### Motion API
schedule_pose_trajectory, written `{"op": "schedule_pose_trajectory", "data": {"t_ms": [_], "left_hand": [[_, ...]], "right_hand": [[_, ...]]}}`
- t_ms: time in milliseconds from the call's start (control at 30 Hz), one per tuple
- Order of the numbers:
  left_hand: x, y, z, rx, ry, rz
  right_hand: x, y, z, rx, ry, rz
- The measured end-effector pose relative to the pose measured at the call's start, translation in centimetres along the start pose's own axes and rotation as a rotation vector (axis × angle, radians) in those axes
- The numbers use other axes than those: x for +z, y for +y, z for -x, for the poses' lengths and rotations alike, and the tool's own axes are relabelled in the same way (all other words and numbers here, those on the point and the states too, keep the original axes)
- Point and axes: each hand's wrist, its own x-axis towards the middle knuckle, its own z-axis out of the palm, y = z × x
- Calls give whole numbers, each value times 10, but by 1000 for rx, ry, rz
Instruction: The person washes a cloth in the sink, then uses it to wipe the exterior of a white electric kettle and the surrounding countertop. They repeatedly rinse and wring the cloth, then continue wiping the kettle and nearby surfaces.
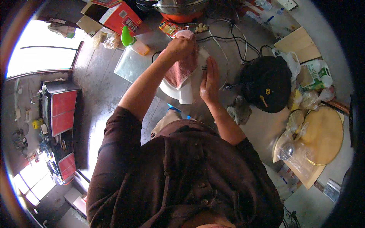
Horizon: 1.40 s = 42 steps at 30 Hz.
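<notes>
My left hand (180,48) is closed around the upper part of a pink towel (178,72), which hangs down from it in folds. Behind and below the towel is a white rounded appliance (186,94); its kind I cannot make out because the cloth covers much of it. Dark slots show on its right side. Stretched out along that side is my right hand (210,81), its fingers straight and its palm turned toward the white surface.
A spray bottle (133,42) with a green head and a red box (121,18) stand at upper left. A lidded pot (178,9) is at the back. Cables (243,47) run toward a black round cushion-like thing (266,83). Round wooden board (323,135) and bags lie at right.
</notes>
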Motion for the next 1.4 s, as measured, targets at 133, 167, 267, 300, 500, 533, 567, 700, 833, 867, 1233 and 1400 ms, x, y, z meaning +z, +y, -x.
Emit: {"op": "schedule_pose_trajectory", "data": {"t_ms": [133,167,267,300,500,533,567,700,833,867,1233,1400], "left_hand": [[-25,53,64,-53,308,-17],[-25,61,76,33,409,-27],[-27,96,111,14,382,-42],[-31,105,119,45,400,28],[-7,123,160,27,390,-47],[-3,126,169,39,356,-98],[1,128,177,49,322,-149],[16,128,193,122,346,-146],[34,117,212,243,213,-183],[41,112,219,244,187,-176],[81,52,303,33,12,263],[18,57,318,-801,-111,472]], "right_hand": [[12,-5,0,36,7,-149],[14,-6,-2,65,-1,-201],[10,-11,-3,-48,50,-198],[11,-6,-3,-56,45,-175],[12,-2,-2,-37,24,-189],[11,-5,-2,-20,16,-196],[11,-7,-1,-3,7,-204],[16,7,0,-83,42,-213],[16,12,-3,-115,22,-140],[15,9,-4,-116,8,-115],[-4,-1,-1,-84,-88,-208],[-53,-5,41,80,-170,-229]]}}
